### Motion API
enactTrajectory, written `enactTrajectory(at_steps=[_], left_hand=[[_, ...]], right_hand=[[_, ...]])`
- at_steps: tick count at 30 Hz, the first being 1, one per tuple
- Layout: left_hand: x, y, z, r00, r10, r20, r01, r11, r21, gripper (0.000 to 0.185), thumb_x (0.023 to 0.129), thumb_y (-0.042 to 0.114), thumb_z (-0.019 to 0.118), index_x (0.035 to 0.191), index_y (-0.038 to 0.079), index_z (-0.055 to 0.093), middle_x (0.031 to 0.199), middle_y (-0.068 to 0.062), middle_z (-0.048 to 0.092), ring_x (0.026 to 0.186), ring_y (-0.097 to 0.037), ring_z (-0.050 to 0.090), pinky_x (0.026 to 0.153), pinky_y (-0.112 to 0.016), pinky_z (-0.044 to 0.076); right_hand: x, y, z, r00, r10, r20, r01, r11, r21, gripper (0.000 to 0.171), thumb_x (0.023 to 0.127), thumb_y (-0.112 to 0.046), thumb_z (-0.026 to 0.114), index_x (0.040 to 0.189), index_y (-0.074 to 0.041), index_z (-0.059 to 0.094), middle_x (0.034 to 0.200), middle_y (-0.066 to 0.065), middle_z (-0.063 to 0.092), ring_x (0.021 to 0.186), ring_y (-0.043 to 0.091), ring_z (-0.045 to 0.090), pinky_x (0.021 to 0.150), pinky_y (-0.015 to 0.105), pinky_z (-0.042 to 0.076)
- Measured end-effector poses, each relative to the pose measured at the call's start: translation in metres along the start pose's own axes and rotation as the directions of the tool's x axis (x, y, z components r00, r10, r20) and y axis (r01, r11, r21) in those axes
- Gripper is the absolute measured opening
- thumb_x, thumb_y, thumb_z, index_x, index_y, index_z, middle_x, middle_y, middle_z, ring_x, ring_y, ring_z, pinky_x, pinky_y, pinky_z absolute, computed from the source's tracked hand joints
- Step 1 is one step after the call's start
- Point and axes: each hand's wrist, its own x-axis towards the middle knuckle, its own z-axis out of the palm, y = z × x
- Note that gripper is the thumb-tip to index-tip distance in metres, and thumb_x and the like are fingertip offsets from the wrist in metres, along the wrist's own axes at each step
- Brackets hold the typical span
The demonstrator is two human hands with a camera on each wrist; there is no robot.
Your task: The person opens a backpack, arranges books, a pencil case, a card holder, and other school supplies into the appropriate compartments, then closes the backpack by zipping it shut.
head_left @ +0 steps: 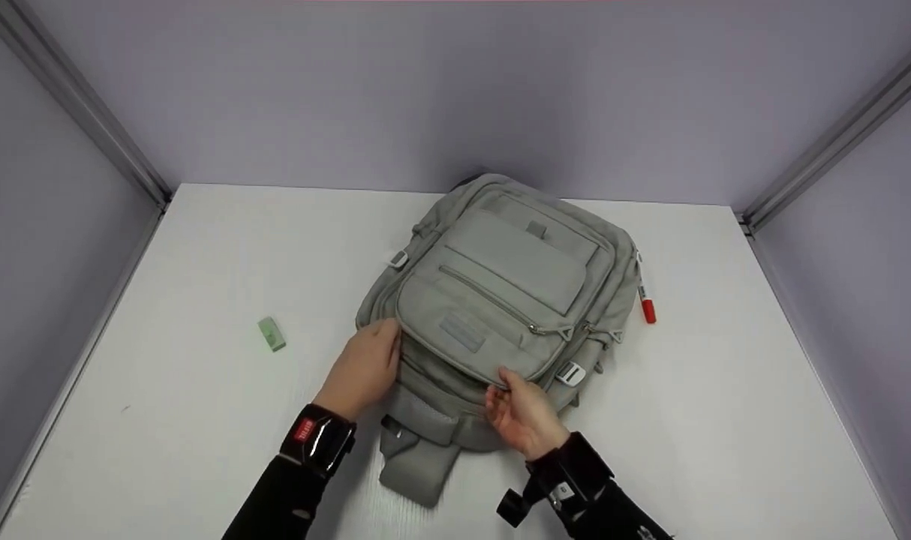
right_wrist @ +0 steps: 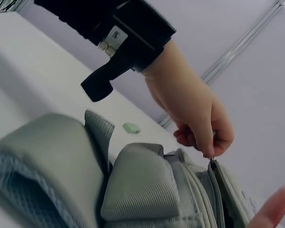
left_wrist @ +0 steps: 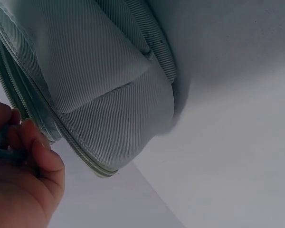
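A grey-green backpack lies front side up on the white table. At its lower left, my left hand pinches a zipper pull on the front pocket's edge; the left wrist view shows part of the pull between the fingers. My right hand holds the pocket's bottom edge, with the thumb on the front face and the other fingers bent below. Only a fingertip of that hand appears in the right wrist view. There, a dark gap runs along the pocket's zipper beside the left hand.
A green eraser-like block lies on the table left of the backpack. A marker with a red cap lies against its right side. Shoulder straps stick out at the front. Grey walls enclose the back and sides.
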Motion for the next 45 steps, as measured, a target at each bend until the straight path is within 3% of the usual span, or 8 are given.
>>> enactTrajectory(at_steps=[8,15,21,25,30,36,40,45], left_hand=[[-0.006,-0.001,0.000,0.999,0.045,-0.006,-0.045,0.998,0.038,0.018,0.100,0.008,0.049,0.083,0.006,0.045,0.072,-0.007,0.048,0.068,-0.024,0.052,0.065,-0.037,0.044],[-0.002,-0.006,-0.001,0.993,0.117,-0.011,-0.117,0.992,0.054,0.020,0.101,0.008,0.049,0.082,0.007,0.043,0.070,-0.004,0.044,0.066,-0.020,0.045,0.064,-0.035,0.042],[0.014,-0.016,-0.002,0.962,0.273,-0.007,-0.269,0.954,0.128,0.016,0.101,0.007,0.049,0.085,0.006,0.044,0.076,-0.006,0.048,0.072,-0.024,0.050,0.069,-0.038,0.045],[0.033,-0.024,-0.002,0.947,0.320,0.023,-0.319,0.932,0.173,0.011,0.100,0.005,0.048,0.089,0.006,0.045,0.083,-0.009,0.054,0.077,-0.028,0.054,0.072,-0.040,0.046],[0.059,-0.032,0.002,0.950,0.306,0.058,-0.311,0.929,0.200,0.005,0.099,0.002,0.044,0.094,0.004,0.044,0.091,-0.012,0.057,0.082,-0.032,0.054,0.076,-0.045,0.047],[0.085,-0.039,0.008,0.958,0.283,0.041,-0.284,0.925,0.255,0.009,0.100,0.007,0.040,0.099,0.002,0.047,0.103,-0.016,0.061,0.089,-0.037,0.057,0.079,-0.050,0.050],[0.093,-0.036,0.010,0.970,0.240,0.050,-0.245,0.943,0.227,0.012,0.101,0.009,0.040,0.100,0.001,0.049,0.110,-0.018,0.063,0.098,-0.040,0.060,0.086,-0.053,0.050],[0.089,-0.030,0.004,0.978,0.184,0.097,-0.199,0.964,0.178,0.012,0.102,0.006,0.043,0.106,0.000,0.052,0.111,-0.019,0.062,0.100,-0.039,0.062,0.088,-0.050,0.051]], right_hand=[[0.009,-0.012,-0.026,0.999,-0.026,-0.026,0.018,0.964,-0.266,0.014,0.103,-0.017,0.042,0.091,-0.010,0.041,0.062,-0.006,0.047,0.048,0.002,0.042,0.046,0.013,0.037],[0.013,-0.040,-0.058,0.988,0.096,0.121,-0.042,0.921,-0.386,0.019,0.103,-0.019,0.043,0.089,-0.014,0.031,0.061,-0.008,0.038,0.051,0.002,0.036,0.048,0.014,0.033],[0.014,-0.056,-0.075,0.956,0.176,0.234,-0.049,0.884,-0.465,0.032,0.102,-0.018,0.042,0.071,-0.018,0.033,0.055,-0.011,0.030,0.047,0.001,0.035,0.047,0.015,0.026],[0.016,-0.058,-0.078,0.941,0.188,0.282,-0.027,0.870,-0.492,0.038,0.101,-0.016,0.041,0.064,-0.019,0.033,0.053,-0.011,0.028,0.044,0.000,0.036,0.046,0.015,0.025],[0.020,-0.056,-0.076,0.928,0.188,0.321,-0.001,0.864,-0.503,0.040,0.099,-0.014,0.040,0.060,-0.020,0.035,0.050,-0.012,0.030,0.041,-0.003,0.035,0.044,0.013,0.026],[0.025,-0.052,-0.073,0.918,0.201,0.341,0.006,0.855,-0.519,0.041,0.097,-0.013,0.040,0.058,-0.020,0.034,0.049,-0.012,0.030,0.040,-0.003,0.034,0.043,0.013,0.025],[0.022,-0.048,-0.075,0.937,0.155,0.312,0.050,0.826,-0.561,0.041,0.099,-0.018,0.044,0.059,-0.020,0.034,0.051,-0.011,0.033,0.044,0.001,0.035,0.047,0.017,0.028],[0.007,-0.048,-0.084,0.965,0.007,0.263,0.160,0.778,-0.608,0.033,0.103,-0.028,0.048,0.072,-0.016,0.045,0.062,-0.008,0.048,0.053,0.004,0.048,0.054,0.019,0.041]])
